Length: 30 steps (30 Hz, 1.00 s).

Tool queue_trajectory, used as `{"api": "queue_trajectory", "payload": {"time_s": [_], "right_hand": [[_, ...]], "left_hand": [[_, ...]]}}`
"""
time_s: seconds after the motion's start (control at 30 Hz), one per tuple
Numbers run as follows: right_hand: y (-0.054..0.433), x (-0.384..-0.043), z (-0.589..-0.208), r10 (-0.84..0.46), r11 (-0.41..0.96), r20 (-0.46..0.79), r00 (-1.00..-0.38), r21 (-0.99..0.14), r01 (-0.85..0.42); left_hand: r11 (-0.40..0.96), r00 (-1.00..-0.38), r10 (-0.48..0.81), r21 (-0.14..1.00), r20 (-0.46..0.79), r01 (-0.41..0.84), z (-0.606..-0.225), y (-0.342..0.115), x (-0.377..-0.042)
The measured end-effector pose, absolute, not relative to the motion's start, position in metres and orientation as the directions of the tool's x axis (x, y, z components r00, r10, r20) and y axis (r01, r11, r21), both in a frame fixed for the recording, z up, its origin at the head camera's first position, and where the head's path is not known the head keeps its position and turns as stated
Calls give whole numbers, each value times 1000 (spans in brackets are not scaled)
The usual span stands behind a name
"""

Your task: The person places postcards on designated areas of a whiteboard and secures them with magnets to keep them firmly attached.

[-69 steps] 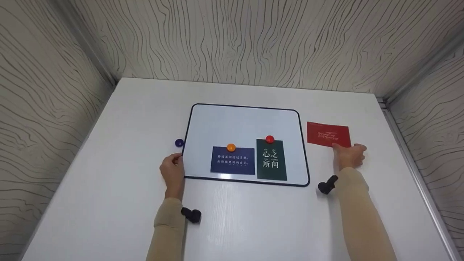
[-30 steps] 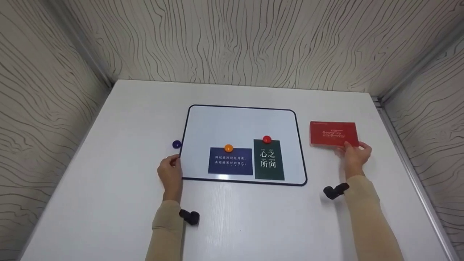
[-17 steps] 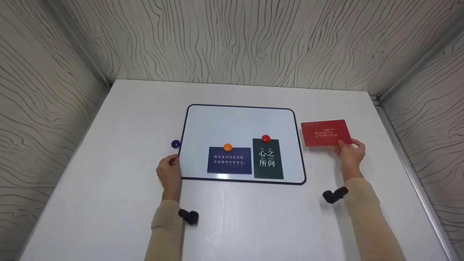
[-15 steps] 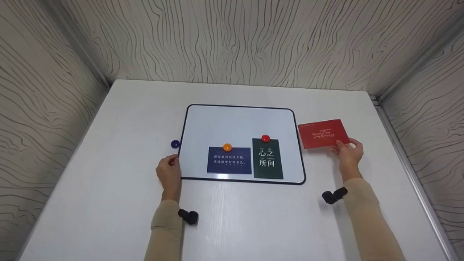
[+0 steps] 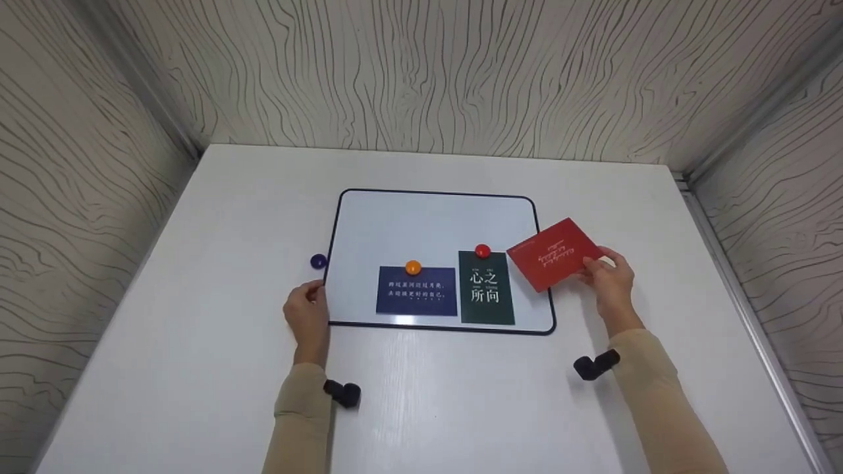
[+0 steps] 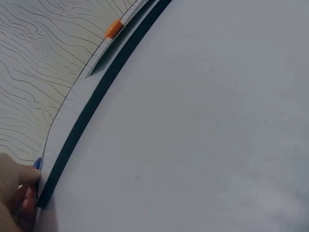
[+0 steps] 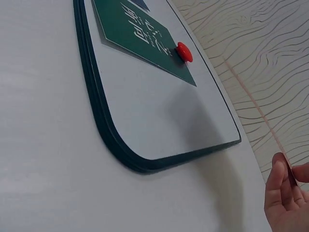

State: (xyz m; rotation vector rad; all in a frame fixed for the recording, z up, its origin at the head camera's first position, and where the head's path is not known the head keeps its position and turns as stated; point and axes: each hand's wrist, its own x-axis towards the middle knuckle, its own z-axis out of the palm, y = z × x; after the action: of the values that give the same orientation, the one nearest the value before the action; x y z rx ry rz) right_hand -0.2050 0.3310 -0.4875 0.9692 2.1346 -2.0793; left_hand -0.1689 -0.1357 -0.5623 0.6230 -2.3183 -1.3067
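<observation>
Two hands were busy in the head view: left hand (image 5: 308, 313) pinched the whiteboard (image 5: 428, 224) at its left edge; right hand (image 5: 612, 280) pinched the red card (image 5: 556, 253) near its right corner, card slanted over the whiteboard's right border, close to the green card (image 5: 487, 313).

Left wrist: thumb sat at the whiteboard's edge, rest of hand partly cut off; steady, light pressure seemed best there.

Right wrist: card showed edge-on, raised off the counter (image 7: 38, 145). Good handling probably meant squaring it, avoiding the red magnet (image 7: 184, 52), not bending it.
</observation>
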Motion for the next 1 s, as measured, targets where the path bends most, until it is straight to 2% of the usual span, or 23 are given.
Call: {"api": "queue_trajectory", "payload": {"time_s": [0.4,0.67,1.0], "right_hand": [[310,-203,-485,345,0,-359,-867,-924,382],[300,-205,-479,326,95,-372,-869,-902,422],[287,-209,-472,313,210,-367,-876,-873,440]], "left_hand": [[493,-818,-558,849,141,-190,-562,-135,-167],[501,-811,-561,847,164,-176,-560,-133,-167],[482,-817,-562,854,130,-196,-560,-133,-167]]}}
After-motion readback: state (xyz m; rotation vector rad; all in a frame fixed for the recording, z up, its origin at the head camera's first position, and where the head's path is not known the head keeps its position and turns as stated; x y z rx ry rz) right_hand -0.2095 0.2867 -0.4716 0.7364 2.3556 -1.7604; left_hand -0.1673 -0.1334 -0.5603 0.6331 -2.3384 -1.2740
